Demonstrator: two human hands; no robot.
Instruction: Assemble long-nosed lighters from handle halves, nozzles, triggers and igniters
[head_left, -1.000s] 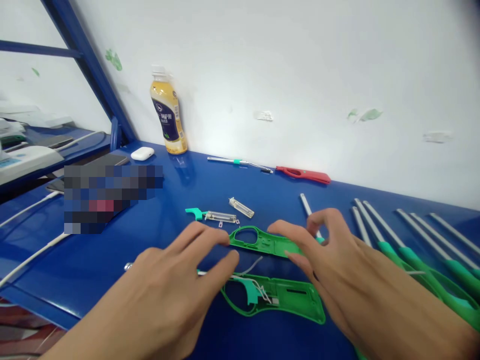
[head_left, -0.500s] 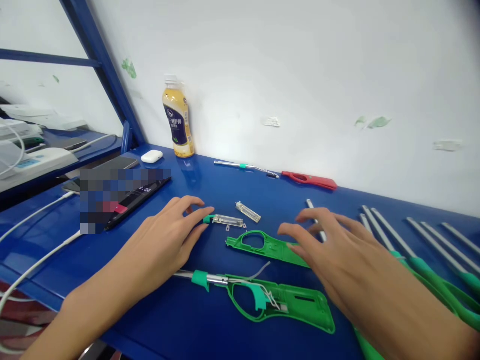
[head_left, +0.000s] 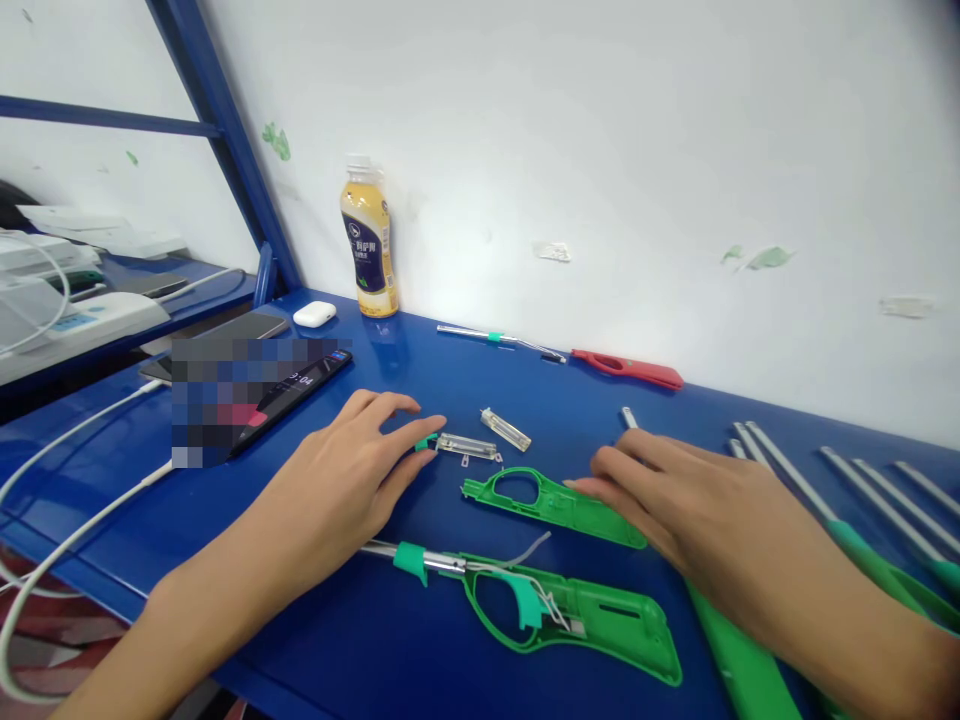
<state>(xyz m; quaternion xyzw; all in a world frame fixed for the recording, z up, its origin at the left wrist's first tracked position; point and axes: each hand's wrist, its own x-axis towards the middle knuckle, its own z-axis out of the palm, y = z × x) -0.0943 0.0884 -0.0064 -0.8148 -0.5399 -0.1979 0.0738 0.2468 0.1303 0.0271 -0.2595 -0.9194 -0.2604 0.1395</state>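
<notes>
Head view: clear tube (head_left: 466, 447) lay crosswise, just right of nearer, open left hand (head_left: 351, 458); right hand (head_left: 679, 490) by green shell (head_left: 581, 510), grip unclear.

Glossy blue-painted tabletop (head_left: 420, 640); green plastic-looking shell (head_left: 637, 625); shiny metal tube (head_left: 442, 563).

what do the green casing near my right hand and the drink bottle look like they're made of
Green casing: probably moulded plastic, semi-matte, with thin ribs along its open inside.

Drink bottle: likely smooth, glossy plastic, judging by its highlights.
</notes>
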